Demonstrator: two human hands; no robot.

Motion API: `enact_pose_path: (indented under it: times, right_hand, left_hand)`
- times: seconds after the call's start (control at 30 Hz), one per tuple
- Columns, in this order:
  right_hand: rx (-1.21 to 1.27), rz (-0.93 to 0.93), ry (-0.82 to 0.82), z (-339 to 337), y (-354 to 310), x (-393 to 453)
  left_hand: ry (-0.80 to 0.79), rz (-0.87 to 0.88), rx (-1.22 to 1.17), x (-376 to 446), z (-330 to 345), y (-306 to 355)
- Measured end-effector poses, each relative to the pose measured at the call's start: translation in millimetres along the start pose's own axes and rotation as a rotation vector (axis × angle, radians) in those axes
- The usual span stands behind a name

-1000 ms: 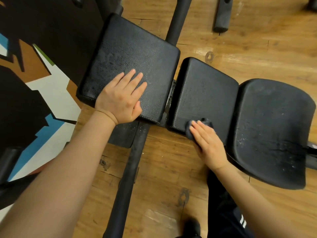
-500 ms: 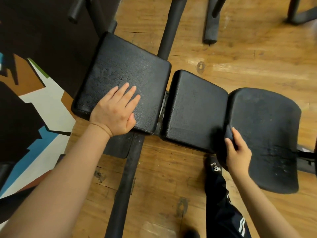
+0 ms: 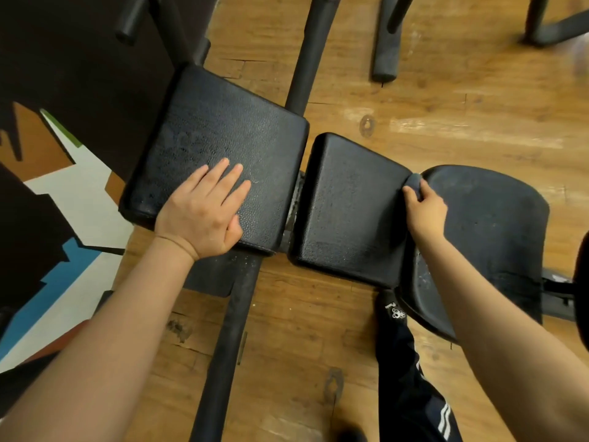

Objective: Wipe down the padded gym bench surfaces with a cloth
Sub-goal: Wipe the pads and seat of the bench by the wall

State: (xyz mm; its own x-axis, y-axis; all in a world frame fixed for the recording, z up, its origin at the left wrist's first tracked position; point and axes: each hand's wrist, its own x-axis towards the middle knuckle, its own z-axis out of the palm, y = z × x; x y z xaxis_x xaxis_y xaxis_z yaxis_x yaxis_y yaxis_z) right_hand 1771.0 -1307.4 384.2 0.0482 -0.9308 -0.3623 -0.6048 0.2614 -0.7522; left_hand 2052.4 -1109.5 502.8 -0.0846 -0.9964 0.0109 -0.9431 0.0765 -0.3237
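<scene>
So the person was mid-wipe on the bench here. The left hand (image 3: 204,212) lay flat, fingers straight and spread, pressing on the near edge of the left pad (image 3: 216,157), looked like it was just bracing. The right hand (image 3: 425,210) was pinching a small dark cloth (image 3: 415,180), fingers and thumb curled around it, right at the far right corner of the middle pad (image 3: 350,205), wedged in the seam where that pad meets the curved seat pad (image 3: 490,224). Only a little bit of the cloth poked out above the fingers, so I couldn't tell how it was folded.

My read: the step in hand was doing the right edge of the middle pad, running along that gap. Both square pads had a dull, speckled look, so I couldn't say which parts were already done.

Next move probably calls for dragging the cloth along the seam toward the near edge with steady pressure, then shifting over to the seat pad, which looked scuffed near its front lip. The cloth was tiny and black on black, so easy to lose in the gap. Wooden floor (image 3: 446,122) and the frame bar (image 3: 229,330) below weren't part of the job.
</scene>
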Motion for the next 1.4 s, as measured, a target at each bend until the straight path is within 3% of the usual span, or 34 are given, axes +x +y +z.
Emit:
enact_pose_path:
  times: [0.23,0.43,0.57,0.7,0.8,0.97,1.17,1.33,1.4]
  right_hand:
    - [-0.122,0.024,-0.049,-2.6,28.4,-68.0]
    - [-0.234,0.069,-0.185,-11.9,63.8,-121.0]
    - [-0.147,0.062,-0.322,0.3,82.3,-161.7]
    - [0.039,0.116,-0.165,16.3,59.3,-166.7]
    - [0.084,0.122,-0.140,5.9,38.4,-156.3]
    - [0.105,-0.166,0.051,-12.5,-9.8,-123.0]
    - [-0.135,-0.307,-0.026,48.2,-9.2,-105.3]
    - [-0.261,-0.765,-0.174,64.0,-7.8,-151.6]
    - [-0.287,-0.799,-0.179,56.7,0.4,-126.6]
  left_hand:
    - [-0.012,-0.006,0.006,-0.7,-1.5,2.1]
    - [-0.040,-0.007,0.016,0.4,-3.7,2.8]
    - [-0.043,-0.010,0.009,-0.7,-4.0,1.7]
    - [-0.043,0.000,0.012,-1.8,-3.5,0.0]
    - [-0.031,0.005,0.004,-0.9,-2.2,-0.2]
    - [0.001,0.010,0.007,-0.7,-1.0,-0.6]
    - [0.027,0.017,0.002,-1.1,2.3,-0.4]
    - [0.040,0.021,0.006,-0.9,1.4,-1.3]
    - [0.050,0.021,0.002,-1.8,2.6,-1.0]
